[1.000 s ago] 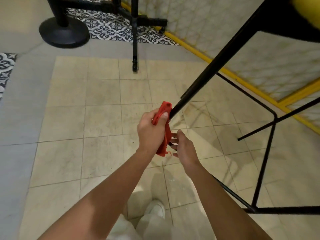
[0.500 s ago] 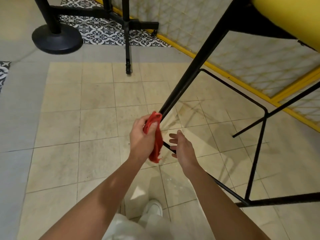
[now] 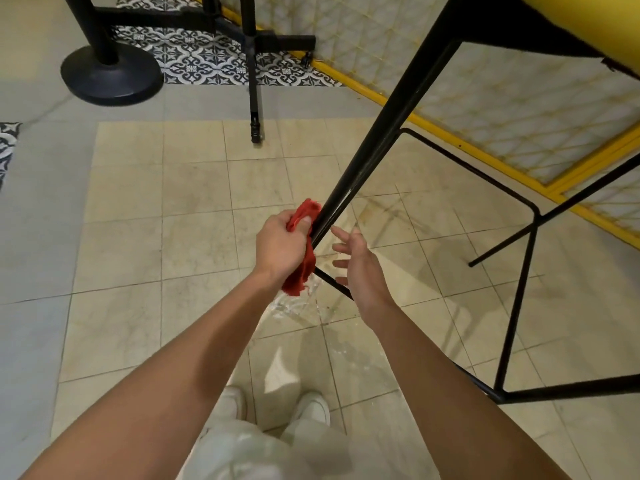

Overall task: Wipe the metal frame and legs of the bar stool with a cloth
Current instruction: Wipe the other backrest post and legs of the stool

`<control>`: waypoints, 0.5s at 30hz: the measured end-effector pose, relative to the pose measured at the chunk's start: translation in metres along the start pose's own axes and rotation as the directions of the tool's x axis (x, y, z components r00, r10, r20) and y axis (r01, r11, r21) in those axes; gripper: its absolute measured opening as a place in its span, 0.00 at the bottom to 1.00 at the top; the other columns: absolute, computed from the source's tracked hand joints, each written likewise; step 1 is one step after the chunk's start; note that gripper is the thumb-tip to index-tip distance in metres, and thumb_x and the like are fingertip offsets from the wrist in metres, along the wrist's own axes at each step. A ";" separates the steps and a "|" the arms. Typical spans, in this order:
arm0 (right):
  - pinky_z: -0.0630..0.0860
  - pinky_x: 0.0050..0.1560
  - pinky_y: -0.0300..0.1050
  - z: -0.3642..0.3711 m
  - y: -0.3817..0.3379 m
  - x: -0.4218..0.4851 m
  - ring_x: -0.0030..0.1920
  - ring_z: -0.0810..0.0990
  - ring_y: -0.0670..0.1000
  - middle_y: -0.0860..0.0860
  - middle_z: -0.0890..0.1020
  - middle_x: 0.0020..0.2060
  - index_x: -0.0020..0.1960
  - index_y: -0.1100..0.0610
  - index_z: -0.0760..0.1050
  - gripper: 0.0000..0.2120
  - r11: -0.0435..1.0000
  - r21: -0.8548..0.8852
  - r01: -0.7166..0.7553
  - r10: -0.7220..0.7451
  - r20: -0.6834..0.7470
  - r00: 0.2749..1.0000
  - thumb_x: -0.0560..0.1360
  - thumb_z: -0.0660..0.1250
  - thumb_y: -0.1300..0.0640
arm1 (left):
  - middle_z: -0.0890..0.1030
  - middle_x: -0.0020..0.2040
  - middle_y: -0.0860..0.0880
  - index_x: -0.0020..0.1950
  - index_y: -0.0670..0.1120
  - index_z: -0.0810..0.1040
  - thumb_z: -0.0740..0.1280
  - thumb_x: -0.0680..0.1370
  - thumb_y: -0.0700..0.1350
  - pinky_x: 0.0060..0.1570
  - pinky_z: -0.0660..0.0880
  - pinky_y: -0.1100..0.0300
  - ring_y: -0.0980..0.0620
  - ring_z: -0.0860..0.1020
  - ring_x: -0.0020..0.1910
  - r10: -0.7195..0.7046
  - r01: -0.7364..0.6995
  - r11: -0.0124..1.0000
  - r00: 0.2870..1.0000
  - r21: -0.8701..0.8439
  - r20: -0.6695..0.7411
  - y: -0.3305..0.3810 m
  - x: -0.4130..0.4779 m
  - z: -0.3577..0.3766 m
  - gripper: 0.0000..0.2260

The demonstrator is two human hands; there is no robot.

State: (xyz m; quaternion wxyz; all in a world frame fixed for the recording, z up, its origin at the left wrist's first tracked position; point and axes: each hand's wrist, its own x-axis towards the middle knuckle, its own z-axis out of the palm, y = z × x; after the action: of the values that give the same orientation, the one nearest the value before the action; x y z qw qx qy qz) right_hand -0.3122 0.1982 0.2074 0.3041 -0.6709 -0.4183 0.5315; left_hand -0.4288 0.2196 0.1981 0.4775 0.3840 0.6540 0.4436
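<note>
**Fingers (image 3: 305, 221) curled round a red cloth (image 3: 301, 271) at the low end of a black stool leg (image 3: 381, 123)**

The left hand (image 3: 280, 245) is closed in a grip on the cloth, with the thumb pressing it against the leg. The right hand (image 3: 360, 268) sits just to the right of the leg with its fingers spread and relaxed. It holds nothing, and whether any fingertip touches the metal is hard to tell.

Much of the cloth is hidden inside the left fist. Only a bunched top edge above the thumb and a crumpled tail below the wrist show. The foot of the leg is covered by that hand and the cloth. The bar stool's yellow seat (image 3: 588, 22) is cut off at the top right corner, so its shape cannot be made out. A thin lower rail (image 3: 332, 284) passes behind the right forearm and comes out again at a corner joint (image 3: 498, 398) near right.

The bar stool fills the right half of the view, with the held leg slanting from far right down to the centre. Its frame is matte black metal, with a thick leg and thinner rails, among them a bent footrest bar (image 3: 467, 168). Faint pale scuffs streak the leg just above the cloth.

The floor (image 3: 194, 244) is beige tile, and a whitish smear lies on it under the hands. A round black base (image 3: 110, 77) stands far left, and white shoes (image 3: 313, 407) are at the near edge.
</note>
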 end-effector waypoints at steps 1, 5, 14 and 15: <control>0.68 0.66 0.56 0.003 -0.002 0.001 0.59 0.75 0.50 0.48 0.76 0.60 0.62 0.40 0.74 0.23 1.000 0.008 -0.001 0.001 0.007 1.000 0.81 0.42 0.41 | 0.81 0.43 0.48 0.55 0.49 0.78 0.62 0.80 0.48 0.45 0.79 0.53 0.49 0.81 0.40 0.046 -0.046 0.998 0.999 -0.032 -0.001 0.006 -0.002 0.001 0.08; 0.68 0.66 0.57 0.006 0.000 -0.001 0.60 0.75 0.51 0.48 0.77 0.59 0.58 0.38 0.76 0.26 1.000 0.000 -0.006 0.006 0.016 1.000 0.79 0.41 0.36 | 0.80 0.51 0.46 0.55 0.55 0.76 0.63 0.80 0.50 0.41 0.78 0.57 0.50 0.81 0.43 0.170 -0.160 0.971 0.984 -0.179 0.045 -0.003 -0.021 -0.006 0.06; 0.66 0.67 0.56 -0.011 0.031 -0.004 0.63 0.72 0.52 0.49 0.75 0.61 0.58 0.44 0.75 0.21 0.994 -0.009 -0.107 0.106 -0.074 0.992 0.81 0.45 0.41 | 0.75 0.49 0.51 0.58 0.45 0.79 0.66 0.78 0.44 0.40 0.74 0.68 0.54 0.76 0.38 0.383 -0.345 0.878 0.922 0.331 -0.056 -0.087 -0.035 0.002 0.10; 0.66 0.68 0.56 -0.011 0.032 -0.004 0.63 0.72 0.52 0.50 0.75 0.61 0.60 0.45 0.75 0.22 0.994 -0.014 -0.106 0.105 -0.074 0.992 0.81 0.45 0.41 | 0.76 0.49 0.52 0.58 0.45 0.79 0.67 0.77 0.44 0.41 0.73 0.70 0.55 0.77 0.40 0.397 -0.352 0.872 0.915 0.340 -0.074 -0.088 -0.031 0.007 0.10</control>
State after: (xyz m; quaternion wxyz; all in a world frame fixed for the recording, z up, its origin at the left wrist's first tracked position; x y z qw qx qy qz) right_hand -0.2941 0.1801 0.1842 0.2845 -0.7138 -0.3757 0.5181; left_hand -0.4208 0.1648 0.1226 0.2661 0.5435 0.6623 0.4418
